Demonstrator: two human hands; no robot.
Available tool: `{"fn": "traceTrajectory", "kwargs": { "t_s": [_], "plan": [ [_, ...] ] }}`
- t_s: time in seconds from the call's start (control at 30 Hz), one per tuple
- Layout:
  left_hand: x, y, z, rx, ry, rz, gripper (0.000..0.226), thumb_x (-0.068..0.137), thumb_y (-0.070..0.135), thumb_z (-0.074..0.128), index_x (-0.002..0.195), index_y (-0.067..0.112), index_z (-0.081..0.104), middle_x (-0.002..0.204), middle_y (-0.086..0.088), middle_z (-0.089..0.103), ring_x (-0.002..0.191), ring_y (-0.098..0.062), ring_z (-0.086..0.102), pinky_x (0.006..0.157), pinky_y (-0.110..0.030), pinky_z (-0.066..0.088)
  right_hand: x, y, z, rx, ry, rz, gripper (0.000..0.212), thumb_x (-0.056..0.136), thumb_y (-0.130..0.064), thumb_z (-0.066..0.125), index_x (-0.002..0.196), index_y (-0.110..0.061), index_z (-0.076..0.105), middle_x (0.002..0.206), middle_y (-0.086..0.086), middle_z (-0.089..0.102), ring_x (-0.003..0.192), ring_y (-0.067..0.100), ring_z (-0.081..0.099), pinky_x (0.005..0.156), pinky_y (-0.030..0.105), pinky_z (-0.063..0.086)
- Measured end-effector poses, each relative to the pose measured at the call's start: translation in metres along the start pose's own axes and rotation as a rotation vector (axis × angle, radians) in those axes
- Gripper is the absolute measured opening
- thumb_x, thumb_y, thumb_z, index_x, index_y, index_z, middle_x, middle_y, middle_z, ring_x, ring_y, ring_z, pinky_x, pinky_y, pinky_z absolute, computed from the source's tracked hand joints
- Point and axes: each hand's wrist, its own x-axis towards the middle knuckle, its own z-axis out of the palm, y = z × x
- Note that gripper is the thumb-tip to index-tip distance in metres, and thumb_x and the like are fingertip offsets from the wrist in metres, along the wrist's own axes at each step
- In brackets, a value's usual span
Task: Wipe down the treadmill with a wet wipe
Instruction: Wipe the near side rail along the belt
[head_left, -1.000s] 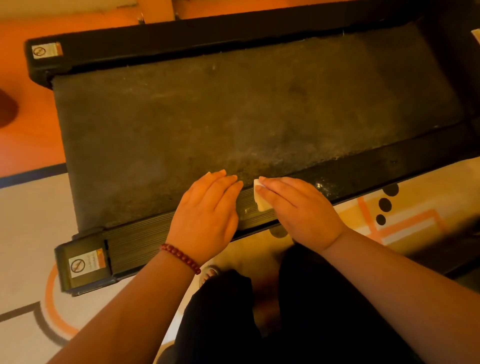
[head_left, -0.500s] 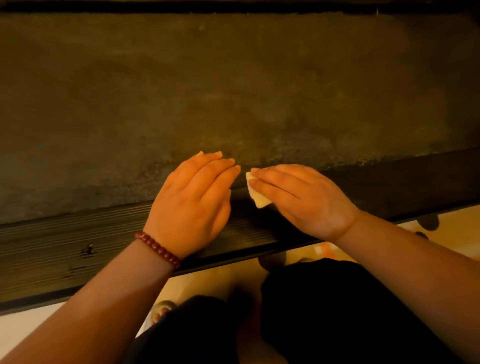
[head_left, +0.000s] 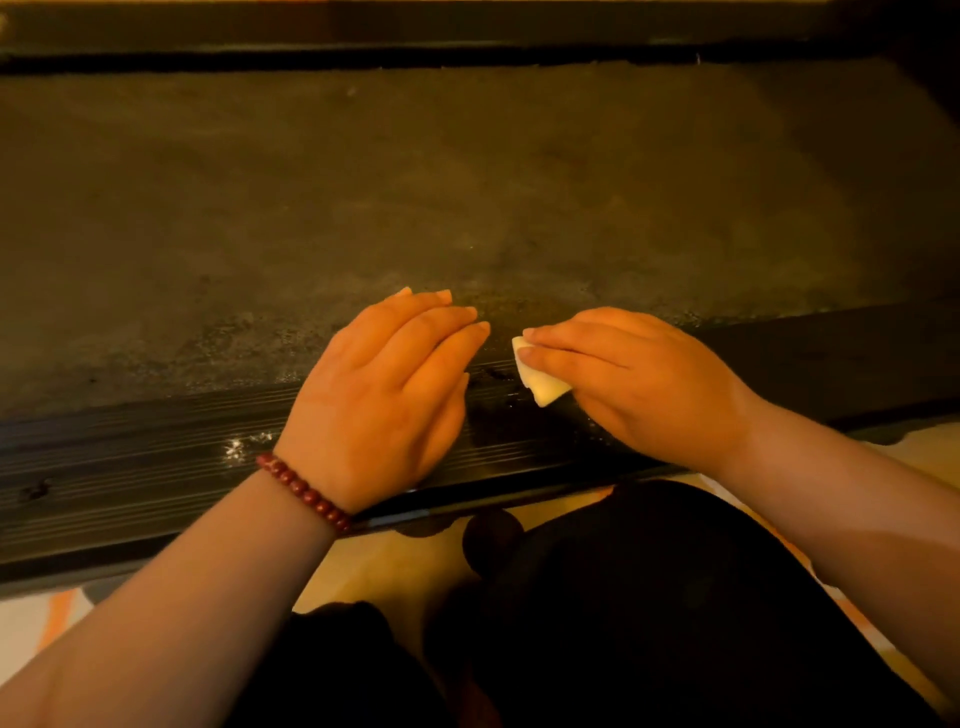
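White wet wipe (head_left: 540, 383) sits pinned beneath the right hand (head_left: 641, 387), its straight fingers (head_left: 569, 358) pressing it onto the treadmill (head_left: 467, 182) side rail (head_left: 130, 467) for scrubbing, while the left hand (head_left: 384, 400) rests flat and empty just beside, likely as a brace.

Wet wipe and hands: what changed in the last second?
A small gap has opened between the wet wipe under the right hand and the fingertips of the left hand; they nearly touched before. The view also closed in. Unchanged: the right hand presses the wipe on the side rail, the left lies flat beside it.
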Motion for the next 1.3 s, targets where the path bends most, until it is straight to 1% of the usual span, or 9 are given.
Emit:
{"fn": "traceTrajectory", "kwargs": {
  "t_s": [0.17, 0.23, 0.3, 0.53, 0.67, 0.8, 0.93, 1.13, 1.3],
  "plan": [
    [0.023, 0.045, 0.011, 0.007, 0.031, 0.03, 0.033, 0.094, 0.014, 0.047, 0.119, -0.001, 0.062, 0.12, -0.016, 0.063, 0.116, -0.032, 0.056, 0.108, -0.04, 0.037, -0.048, 0.019, -0.019, -0.018, -0.019, 0.001, 0.042, 0.085, -0.008, 0.055, 0.127, -0.005, 0.061, 0.128, 0.012, 0.061, 0.111, 0.028, 0.058, 0.09, 0.038, 0.048],
    [0.034, 0.063, 0.017, 0.011, 0.038, 0.05, 0.033, 0.094, 0.013, 0.048, 0.119, -0.001, 0.062, 0.119, -0.016, 0.063, 0.116, -0.033, 0.056, 0.108, -0.041, 0.037, -0.066, 0.029, -0.027, -0.017, -0.018, 0.012, 0.041, 0.088, -0.01, 0.049, 0.127, -0.005, 0.06, 0.129, 0.012, 0.061, 0.114, 0.027, 0.056, 0.095, 0.036, 0.044],
    [0.045, 0.079, 0.022, 0.007, 0.033, 0.057, 0.032, 0.094, 0.013, 0.048, 0.119, -0.001, 0.062, 0.12, -0.017, 0.063, 0.117, -0.033, 0.055, 0.109, -0.041, 0.036, -0.082, 0.04, -0.034, -0.014, -0.022, 0.028, 0.042, 0.089, -0.012, 0.046, 0.128, -0.006, 0.059, 0.13, 0.012, 0.06, 0.117, 0.028, 0.057, 0.099, 0.037, 0.043],
    [0.085, 0.132, 0.039, -0.014, 0.011, 0.092, 0.033, 0.094, 0.012, 0.05, 0.121, -0.003, 0.061, 0.121, -0.018, 0.061, 0.119, -0.034, 0.054, 0.108, -0.045, 0.037, -0.137, 0.074, -0.052, -0.013, -0.014, 0.098, 0.045, 0.087, -0.014, 0.044, 0.129, -0.008, 0.059, 0.13, 0.01, 0.06, 0.114, 0.03, 0.058, 0.092, 0.041, 0.048],
    [0.111, 0.148, 0.048, -0.018, -0.022, 0.144, 0.034, 0.095, 0.014, 0.049, 0.122, -0.002, 0.06, 0.123, -0.017, 0.06, 0.121, -0.033, 0.052, 0.11, -0.043, 0.034, -0.161, 0.09, -0.059, -0.026, 0.021, 0.131, 0.045, 0.087, -0.013, 0.045, 0.129, -0.008, 0.059, 0.129, 0.01, 0.061, 0.113, 0.029, 0.059, 0.09, 0.042, 0.05],
    [0.137, 0.159, 0.048, -0.029, -0.039, 0.237, 0.033, 0.095, 0.014, 0.048, 0.121, -0.001, 0.061, 0.121, -0.016, 0.061, 0.119, -0.032, 0.053, 0.109, -0.041, 0.035, -0.179, 0.095, -0.073, -0.056, 0.074, 0.188, 0.043, 0.087, -0.013, 0.043, 0.125, -0.007, 0.062, 0.127, 0.01, 0.062, 0.11, 0.028, 0.06, 0.088, 0.039, 0.05],
    [0.151, 0.169, 0.042, -0.039, -0.025, 0.3, 0.032, 0.096, 0.013, 0.047, 0.12, -0.001, 0.062, 0.121, -0.016, 0.061, 0.119, -0.033, 0.054, 0.108, -0.042, 0.036, -0.195, 0.091, -0.084, -0.083, 0.07, 0.247, 0.046, 0.086, -0.013, 0.042, 0.129, -0.007, 0.059, 0.129, 0.01, 0.061, 0.112, 0.028, 0.06, 0.087, 0.04, 0.05],
    [0.151, 0.188, 0.038, -0.068, -0.036, 0.336, 0.034, 0.095, 0.015, 0.046, 0.122, 0.0, 0.061, 0.124, -0.015, 0.06, 0.12, -0.032, 0.053, 0.108, -0.043, 0.037, -0.215, 0.078, -0.099, -0.12, 0.085, 0.314, 0.047, 0.086, -0.014, 0.041, 0.13, -0.009, 0.057, 0.13, 0.009, 0.06, 0.113, 0.027, 0.059, 0.088, 0.04, 0.049],
    [0.165, 0.201, 0.042, -0.086, -0.006, 0.372, 0.033, 0.096, 0.015, 0.046, 0.121, 0.001, 0.062, 0.124, -0.015, 0.06, 0.121, -0.031, 0.053, 0.11, -0.041, 0.035, -0.236, 0.082, -0.112, -0.107, 0.128, 0.385, 0.047, 0.088, -0.016, 0.039, 0.132, -0.011, 0.056, 0.134, 0.007, 0.058, 0.117, 0.027, 0.057, 0.094, 0.043, 0.047]
  ]
}}
